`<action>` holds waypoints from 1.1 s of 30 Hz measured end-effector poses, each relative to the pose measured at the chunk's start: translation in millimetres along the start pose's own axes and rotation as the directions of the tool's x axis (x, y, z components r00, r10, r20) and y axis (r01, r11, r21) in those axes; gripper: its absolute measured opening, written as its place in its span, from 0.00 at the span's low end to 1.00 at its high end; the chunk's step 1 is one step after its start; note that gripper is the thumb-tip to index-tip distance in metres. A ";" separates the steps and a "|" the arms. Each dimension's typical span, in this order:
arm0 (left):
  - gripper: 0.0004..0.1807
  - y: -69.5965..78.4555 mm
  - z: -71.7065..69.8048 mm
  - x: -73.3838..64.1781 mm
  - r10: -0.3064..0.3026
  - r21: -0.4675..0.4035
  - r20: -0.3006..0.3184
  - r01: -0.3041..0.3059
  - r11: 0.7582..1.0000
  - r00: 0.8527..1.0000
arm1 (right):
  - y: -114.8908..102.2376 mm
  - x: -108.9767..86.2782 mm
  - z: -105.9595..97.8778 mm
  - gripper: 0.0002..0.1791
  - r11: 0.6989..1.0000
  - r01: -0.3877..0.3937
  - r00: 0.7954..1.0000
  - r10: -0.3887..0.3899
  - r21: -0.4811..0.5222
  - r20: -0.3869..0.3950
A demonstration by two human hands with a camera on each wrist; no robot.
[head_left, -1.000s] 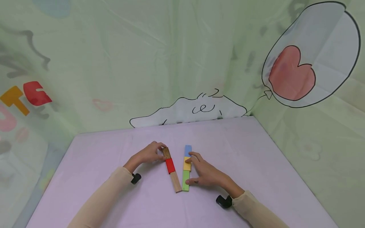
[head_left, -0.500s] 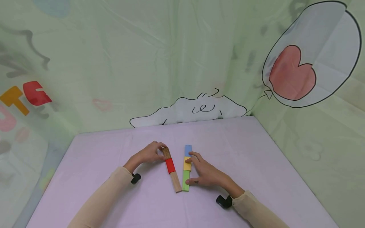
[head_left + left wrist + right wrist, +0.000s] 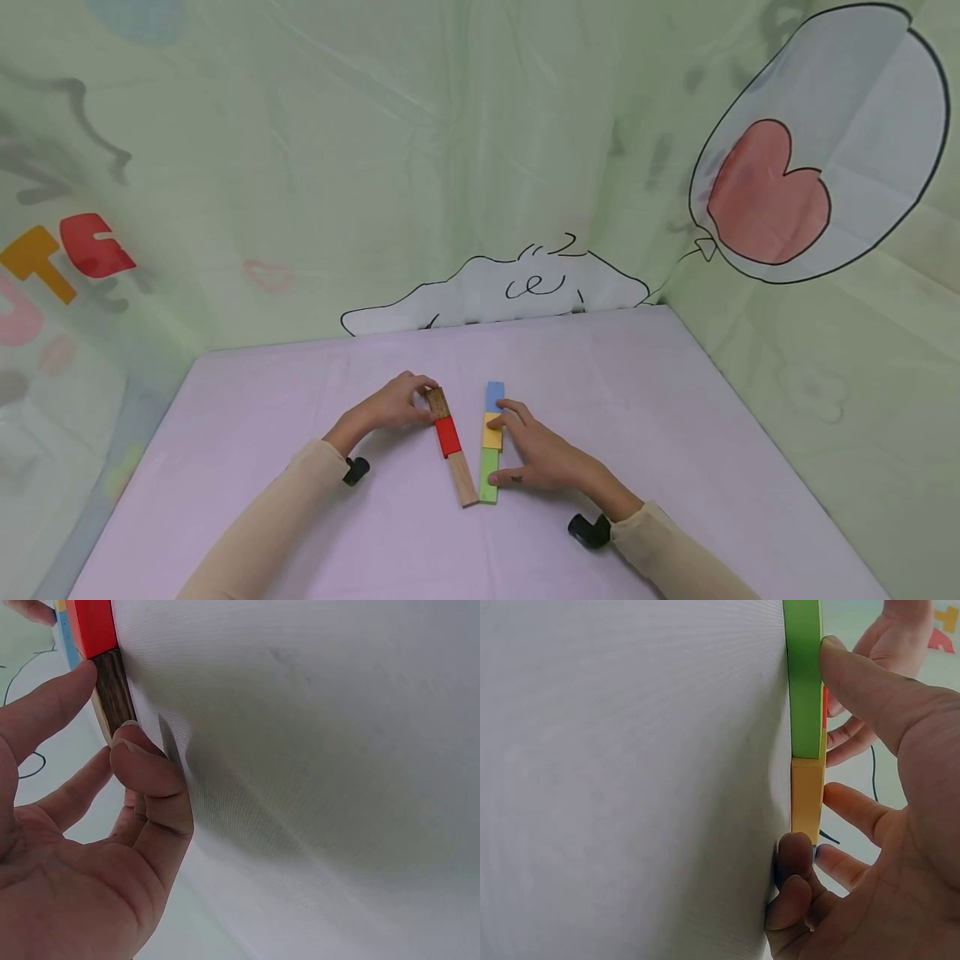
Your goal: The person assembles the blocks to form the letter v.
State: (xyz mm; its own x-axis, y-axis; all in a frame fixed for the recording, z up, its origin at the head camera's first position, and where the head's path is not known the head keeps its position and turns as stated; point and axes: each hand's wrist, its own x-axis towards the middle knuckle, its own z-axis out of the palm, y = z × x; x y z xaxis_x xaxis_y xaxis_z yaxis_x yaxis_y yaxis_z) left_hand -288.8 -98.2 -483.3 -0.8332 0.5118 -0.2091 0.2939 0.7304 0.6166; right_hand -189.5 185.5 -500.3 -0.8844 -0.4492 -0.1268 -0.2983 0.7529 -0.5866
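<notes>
Two rows of rectangular blocks lie on the table in a narrow V whose near ends meet. From far to near, the left row has a dark brown wooden block (image 3: 438, 403), a red block (image 3: 447, 437) and a light wooden block (image 3: 463, 481). A blue block (image 3: 494, 395), a yellow block (image 3: 492, 440) and a green block (image 3: 488, 463) form the right row. My left hand (image 3: 393, 402) pinches the dark brown block, thumb near its seam with the red one. With spread fingers, my right hand (image 3: 546, 454) touches the right row, its thumb on the green block.
A pale lilac cloth covers the table (image 3: 360, 533). Behind it hangs a light green fabric wall (image 3: 337, 167) with printed drawings, including a balloon (image 3: 862, 125) at the right. Black wrist devices (image 3: 588, 531) sit below both wrists.
</notes>
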 end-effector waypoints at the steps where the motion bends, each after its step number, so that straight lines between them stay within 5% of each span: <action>1: 0.29 0.0 0.1 -0.8 0.001 -0.002 0.001 -0.001 1.000 1.000 | -0.4 -0.4 0.2 0.45 1.000 -0.002 1.000 0.002 0.008 0.002; 23: 0.29 -2.5 1.2 -1.8 0.007 0.004 -0.002 -0.007 1.000 1.000 | -2.0 0.7 -0.8 0.45 1.000 0.004 1.000 -0.004 -0.006 0.005; 33: 0.28 7.2 3.7 -20.4 0.003 -0.094 -0.060 -0.009 0.996 0.998 | -8.3 -2.2 -5.3 0.44 0.994 0.013 1.000 -0.010 -0.106 0.025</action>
State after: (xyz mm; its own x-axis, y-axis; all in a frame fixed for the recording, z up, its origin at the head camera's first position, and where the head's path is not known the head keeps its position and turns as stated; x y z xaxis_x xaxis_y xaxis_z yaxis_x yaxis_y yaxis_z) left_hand -268.0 -101.6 -477.4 -0.8586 0.4865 -0.1614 0.2562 0.6801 0.6869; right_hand -186.9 182.8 -490.9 -0.8721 -0.4688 -0.1406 -0.3462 0.7939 -0.4999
